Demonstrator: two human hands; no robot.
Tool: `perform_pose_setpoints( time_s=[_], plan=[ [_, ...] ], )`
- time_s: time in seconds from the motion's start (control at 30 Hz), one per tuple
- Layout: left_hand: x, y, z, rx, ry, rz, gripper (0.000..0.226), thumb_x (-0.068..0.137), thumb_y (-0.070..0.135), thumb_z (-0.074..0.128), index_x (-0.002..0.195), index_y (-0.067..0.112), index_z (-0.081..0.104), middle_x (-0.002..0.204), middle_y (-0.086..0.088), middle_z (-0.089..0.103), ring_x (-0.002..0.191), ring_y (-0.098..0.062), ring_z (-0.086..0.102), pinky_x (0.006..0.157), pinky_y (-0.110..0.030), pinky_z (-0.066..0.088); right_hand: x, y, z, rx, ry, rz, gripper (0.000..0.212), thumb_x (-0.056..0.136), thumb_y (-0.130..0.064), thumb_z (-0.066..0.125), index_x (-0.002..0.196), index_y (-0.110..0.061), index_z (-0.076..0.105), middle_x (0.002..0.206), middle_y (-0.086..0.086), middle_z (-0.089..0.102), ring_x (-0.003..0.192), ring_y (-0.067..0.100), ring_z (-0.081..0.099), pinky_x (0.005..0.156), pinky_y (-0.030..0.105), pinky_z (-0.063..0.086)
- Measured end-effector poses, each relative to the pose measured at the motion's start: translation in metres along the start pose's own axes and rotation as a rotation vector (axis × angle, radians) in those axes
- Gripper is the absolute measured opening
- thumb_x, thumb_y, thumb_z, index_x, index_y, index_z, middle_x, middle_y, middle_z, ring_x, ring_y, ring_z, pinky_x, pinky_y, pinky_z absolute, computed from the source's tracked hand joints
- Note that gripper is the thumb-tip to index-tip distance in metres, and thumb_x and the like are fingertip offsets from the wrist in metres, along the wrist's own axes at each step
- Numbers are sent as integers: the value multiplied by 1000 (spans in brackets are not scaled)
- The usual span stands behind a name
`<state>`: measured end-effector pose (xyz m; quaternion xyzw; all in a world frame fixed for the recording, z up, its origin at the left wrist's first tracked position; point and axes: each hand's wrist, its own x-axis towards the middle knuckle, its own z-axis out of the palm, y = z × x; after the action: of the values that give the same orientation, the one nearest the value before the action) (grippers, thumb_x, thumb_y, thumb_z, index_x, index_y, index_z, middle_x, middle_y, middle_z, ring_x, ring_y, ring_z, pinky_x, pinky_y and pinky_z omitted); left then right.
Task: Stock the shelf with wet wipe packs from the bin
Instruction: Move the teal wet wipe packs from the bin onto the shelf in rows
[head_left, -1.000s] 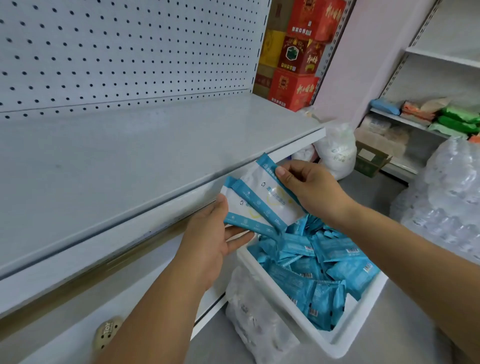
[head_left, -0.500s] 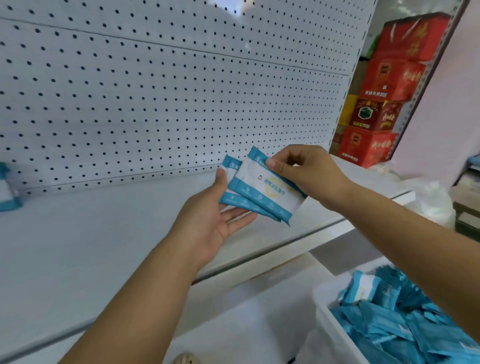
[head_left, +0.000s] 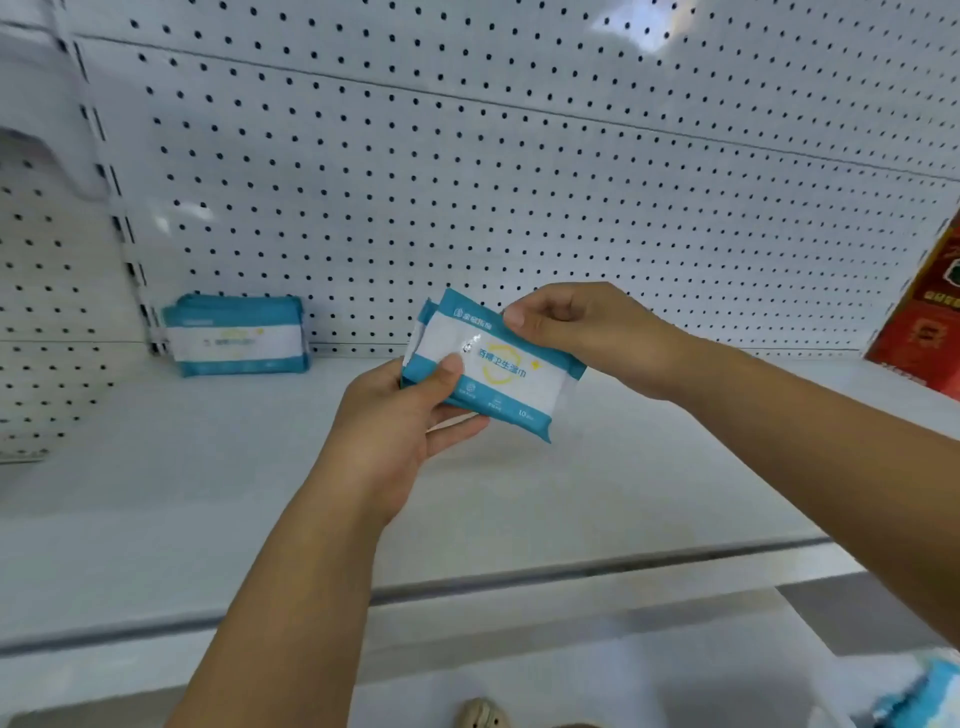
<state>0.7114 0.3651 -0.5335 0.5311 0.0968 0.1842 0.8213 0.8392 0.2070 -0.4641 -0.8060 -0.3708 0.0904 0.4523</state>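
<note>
The left hand is closed around the lower-left end of the held packs. Its thumb presses flat on the printed front and its fingers are curled underneath, their tips showing below the bottom edge. The right hand pinches the same bundle at its upper-right edge, with the thumb on the front near the top teal band and the other fingers bent over and behind. Both hands therefore have a firm hold, and neither palm is spread. The bundle holds at least two wet wipe packs; the edge of a second pack peeks out behind the front one at about 10 o'clock, and the exact count cannot be told. The front pack faces the camera with its white panel, yellow ring and teal borders readable. Its long axis slopes from about 10 o'clock down to about 4 o'clock, so the lower-right corner hangs lowest. The bundle is held in the air above the white shelf, apart from its surface and in front of the pegboard. At 9 o'clock from the bundle, well apart from it, the stacked packs stand on their long edges against the pegboard. At 3 o'clock, at the frame's edge, a red box sits on the shelf.
</note>
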Motion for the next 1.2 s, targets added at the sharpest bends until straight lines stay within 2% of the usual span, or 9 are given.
perform_pose_setpoints(
  time_s=[0.07,0.17,0.3,0.37,0.57,0.73,0.83,1.03,1.2],
  plan=[
    [-2,9,-17,-9,51,43,24,98,14,61,118,2,63,109,-14,74,99,-29,73,82,-41,61,9,-7,7,-32,-140,16,33,88,-39,72,117,-22,69,110,-11,75,100,5,70,78,18,53],
    [-3,19,-41,-15,92,79,22,100,14,58,119,5,61,109,-13,75,98,-29,74,80,-40,62,25,-16,24,-64,-273,13,40,85,-27,79,123,-22,65,116,-8,73,97,8,70,72,18,51],
    [-5,27,-73,44,85,59,24,101,17,56,123,8,60,111,-10,75,100,-26,73,83,-36,61,48,-23,50,-61,-293,-26,37,79,-25,84,112,-19,71,110,0,76,103,25,72,93,44,56],
    [-6,33,-88,91,67,60,25,101,15,55,125,10,60,114,-8,74,103,-25,72,89,-37,59,57,-29,62,-75,-304,-42,36,77,-25,85,109,-16,72,108,2,76,103,27,71,95,47,54],
    [-3,45,-124,261,191,113,21,98,10,60,118,14,67,112,-5,74,102,-19,72,89,-34,58,80,-44,99,-194,-368,-117,22,83,-27,81,102,-20,73,103,1,76,89,13,68,82,30,54],
    [1,55,-145,371,520,220,21,93,16,69,114,18,68,99,7,74,94,-5,67,84,-26,54,111,-49,135,-354,-230,-224,28,84,-28,81,104,-14,67,102,4,70,89,19,62,74,26,48],
    [4,57,-164,632,727,254,36,91,26,70,125,19,63,119,4,67,106,-11,63,83,-23,46,131,-48,159,-365,-186,-231,30,86,-28,79,106,-12,64,99,1,64,82,12,56,66,18,44],
    [7,56,-201,1149,857,-88,69,89,54,60,141,11,46,140,-10,53,130,-31,49,106,-45,43,168,-54,202,-430,-174,-264,33,86,-26,79,108,-9,61,102,2,61,87,16,54,64,18,39],
    [3,58,-211,1200,799,-234,61,94,57,54,131,10,51,133,-8,56,123,-28,54,81,-32,42,187,-51,224,-528,-136,-248,41,84,-27,80,116,-14,59,116,4,62,102,20,56,88,32,46]
  ],
)
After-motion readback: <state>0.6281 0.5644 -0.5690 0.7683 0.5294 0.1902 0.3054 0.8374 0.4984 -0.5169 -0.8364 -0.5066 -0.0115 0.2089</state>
